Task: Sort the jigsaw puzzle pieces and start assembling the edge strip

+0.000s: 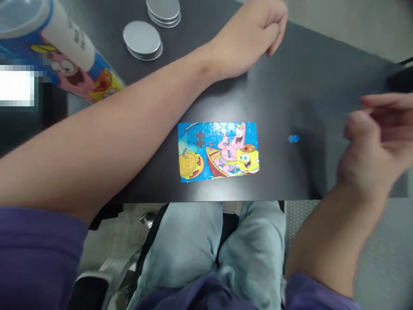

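Observation:
A nearly whole cartoon jigsaw puzzle point(226, 161) lies flat near the table's front edge, with one dark piece-shaped gap in its upper left. To its right, apart from it, rests a single blue puzzle piece point(294, 138). My left hand point(261, 30) is stretched across the table beyond the puzzle, its fingers curled into a loose fist; no object shows in it. At the right, my right hand point(382, 137) hovers beside the loose piece without touching it. Its thumb and forefinger are apart, the other fingers partly curled and slightly blurred.
Round silver tins point(142, 38) stand at the back left, beyond my left forearm. A tall cartoon-printed canister point(75, 64) is at the far left, partly hidden by that arm. A black object point(402, 79) sits at the right edge. My legs are under the dark table point(277, 185).

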A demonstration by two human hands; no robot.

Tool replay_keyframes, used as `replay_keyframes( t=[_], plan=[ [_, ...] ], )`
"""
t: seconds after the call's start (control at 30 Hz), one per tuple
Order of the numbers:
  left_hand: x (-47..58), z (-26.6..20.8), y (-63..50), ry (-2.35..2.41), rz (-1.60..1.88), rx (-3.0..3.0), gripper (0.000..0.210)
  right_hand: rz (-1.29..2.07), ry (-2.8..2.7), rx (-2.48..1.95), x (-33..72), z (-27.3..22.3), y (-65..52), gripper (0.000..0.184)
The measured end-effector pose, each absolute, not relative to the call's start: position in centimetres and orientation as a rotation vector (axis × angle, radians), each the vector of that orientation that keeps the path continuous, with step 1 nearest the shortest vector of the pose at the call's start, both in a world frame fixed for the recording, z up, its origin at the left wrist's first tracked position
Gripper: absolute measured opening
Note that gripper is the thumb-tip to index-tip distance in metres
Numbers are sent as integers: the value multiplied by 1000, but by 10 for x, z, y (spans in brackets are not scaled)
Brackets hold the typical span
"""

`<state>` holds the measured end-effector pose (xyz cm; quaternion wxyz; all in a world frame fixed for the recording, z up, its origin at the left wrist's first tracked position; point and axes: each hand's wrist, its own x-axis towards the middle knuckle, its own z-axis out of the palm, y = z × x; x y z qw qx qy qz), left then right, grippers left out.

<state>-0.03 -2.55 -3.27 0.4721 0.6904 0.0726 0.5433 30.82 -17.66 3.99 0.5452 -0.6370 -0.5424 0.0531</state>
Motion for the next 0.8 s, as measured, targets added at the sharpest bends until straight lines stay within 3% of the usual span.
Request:
replay_keyframes(
  t=[0.1, 0.13, 0.2, 0.33, 0.7, 0.8],
  plan=[
    [10, -30, -12, 331, 1530, 1672, 38, 356, -1535, -1472, 323, 32, -226, 20],
    [10, -25, -9, 386, 1556, 1689, 38, 376, -1603, -1532, 324, 31, -239, 25],
    [3, -9, -9, 431, 1242, 1896, 37, 348, -1727, -1593, 322, 30, -254, 31],
    [-9, 24, -32, 766, 1048, 1915, 35, 316, -1877, -1532, 322, 30, -253, 31],
    [9, 33, -51, 939, 1132, 1761, 31, 432, -1952, -1562, 319, 39, -247, 4],
    [8, 35, -52, 951, 1127, 1756, 38, 455, -1930, -1537, 318, 36, -249, 8]
  ],
)
